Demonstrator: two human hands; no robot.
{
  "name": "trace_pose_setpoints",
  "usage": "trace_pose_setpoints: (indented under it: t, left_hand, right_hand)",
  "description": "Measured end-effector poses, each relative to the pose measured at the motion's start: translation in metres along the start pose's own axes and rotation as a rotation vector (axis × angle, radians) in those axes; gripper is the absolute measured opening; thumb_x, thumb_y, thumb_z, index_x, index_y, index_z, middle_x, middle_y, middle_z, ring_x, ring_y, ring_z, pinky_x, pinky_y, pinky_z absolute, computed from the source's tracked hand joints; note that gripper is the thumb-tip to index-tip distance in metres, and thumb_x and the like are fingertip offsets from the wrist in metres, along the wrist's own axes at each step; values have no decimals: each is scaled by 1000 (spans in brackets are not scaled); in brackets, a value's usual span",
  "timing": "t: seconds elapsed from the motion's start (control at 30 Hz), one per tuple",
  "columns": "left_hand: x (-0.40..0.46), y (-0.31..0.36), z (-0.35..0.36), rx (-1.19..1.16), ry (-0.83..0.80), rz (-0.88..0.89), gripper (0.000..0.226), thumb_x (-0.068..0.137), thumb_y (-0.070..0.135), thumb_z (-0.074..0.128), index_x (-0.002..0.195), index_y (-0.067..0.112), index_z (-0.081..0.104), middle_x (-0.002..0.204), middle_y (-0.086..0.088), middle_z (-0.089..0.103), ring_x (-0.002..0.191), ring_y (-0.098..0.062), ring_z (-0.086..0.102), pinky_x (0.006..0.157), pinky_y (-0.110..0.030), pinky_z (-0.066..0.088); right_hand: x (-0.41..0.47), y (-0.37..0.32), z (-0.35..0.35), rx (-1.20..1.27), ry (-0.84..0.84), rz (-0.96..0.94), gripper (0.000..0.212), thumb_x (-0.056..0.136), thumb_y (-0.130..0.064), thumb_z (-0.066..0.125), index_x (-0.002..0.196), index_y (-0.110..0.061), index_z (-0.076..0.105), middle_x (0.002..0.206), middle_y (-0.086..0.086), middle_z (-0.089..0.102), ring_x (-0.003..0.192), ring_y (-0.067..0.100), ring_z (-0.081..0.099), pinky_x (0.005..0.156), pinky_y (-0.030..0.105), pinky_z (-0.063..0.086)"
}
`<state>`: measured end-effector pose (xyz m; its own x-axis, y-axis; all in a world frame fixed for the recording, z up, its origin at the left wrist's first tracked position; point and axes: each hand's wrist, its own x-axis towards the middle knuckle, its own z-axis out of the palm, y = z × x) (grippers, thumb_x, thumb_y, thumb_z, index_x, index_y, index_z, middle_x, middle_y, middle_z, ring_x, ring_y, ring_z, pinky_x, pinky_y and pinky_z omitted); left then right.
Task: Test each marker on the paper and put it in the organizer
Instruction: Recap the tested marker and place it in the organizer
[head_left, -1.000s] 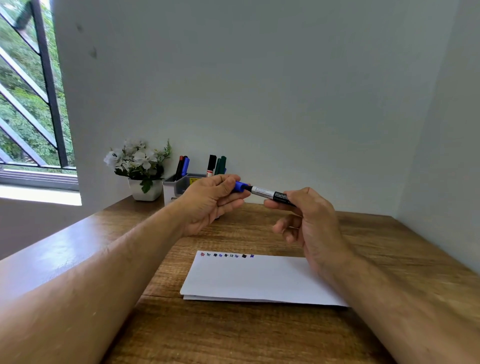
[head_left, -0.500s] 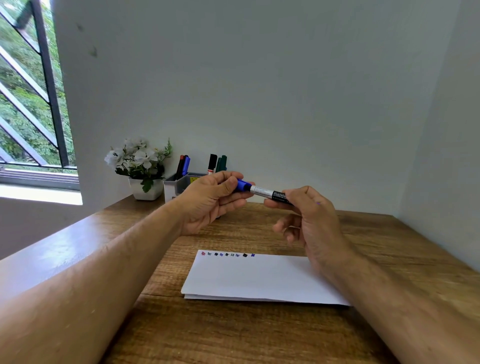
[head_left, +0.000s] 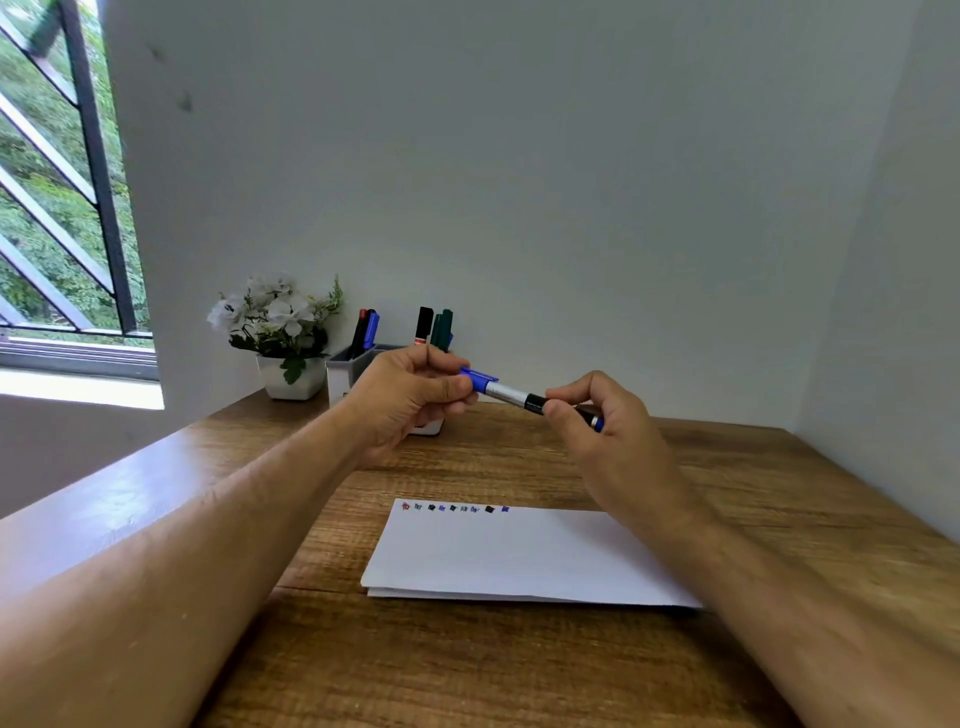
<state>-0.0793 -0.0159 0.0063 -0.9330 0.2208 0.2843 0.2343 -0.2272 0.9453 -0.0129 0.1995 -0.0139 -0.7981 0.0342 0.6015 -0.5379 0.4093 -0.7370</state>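
A blue marker (head_left: 511, 395) with a silver and black barrel is held level above the desk, between both hands. My left hand (head_left: 410, 397) pinches its blue cap end. My right hand (head_left: 605, 431) grips the black rear of the barrel. Below them a white paper (head_left: 519, 558) lies on the wooden desk, with a row of several small colour marks along its far edge. The grey organizer (head_left: 345, 369) stands at the back, partly hidden behind my left hand, and several markers (head_left: 434, 325) stick up from it.
A white pot of white flowers (head_left: 283, 332) stands left of the organizer by the wall. A window with bars (head_left: 62, 208) is at the far left. Walls close the desk at the back and on the right.
Both hands and the marker stay almost where they were. The cap end sits against the barrel as before, and my right hand has shifted slightly along the barrel.
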Motion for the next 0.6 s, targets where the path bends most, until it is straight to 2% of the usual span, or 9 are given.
trace_pose_setpoints:
  t: [0.17, 0.33, 0.47, 0.6]
  left_hand:
    - [2, -1, -4, 102, -28, -3, 25, 69, 10, 73, 92, 17, 80, 98, -13, 76, 86, -20, 74, 67, -21, 58]
    - [2, -2, -2, 162, -35, -7, 21, 74, 7, 72, 89, 19, 81, 96, -9, 77, 84, -17, 74, 67, -20, 58]
    - [2, 0, 1, 146, -16, 16, 23, 81, -1, 68, 90, 18, 80, 97, -11, 76, 84, -20, 75, 66, -20, 57]
    - [1, 3, 6, 113, -16, 67, 24, 82, -3, 67, 94, 15, 78, 98, -12, 76, 87, -23, 75, 66, -19, 58]
  right_hand:
    - [-1, 4, 5, -9, -8, -1, 12, 99, -25, 60, 87, -28, 63, 61, -10, 49, 40, 0, 41, 37, 14, 30]
    - [1, 12, 9, 110, -63, 147, 16, 100, -31, 58, 85, -31, 64, 48, -15, 41, 36, 3, 32, 38, 20, 26]
    - [0, 11, 13, 434, -92, 351, 30, 102, -26, 54, 75, -30, 63, 45, -10, 34, 32, 8, 24, 37, 16, 22]
    - [0, 8, 10, 616, -126, 466, 19, 103, -23, 52, 87, -20, 60, 48, -7, 32, 33, 8, 21, 35, 15, 22]
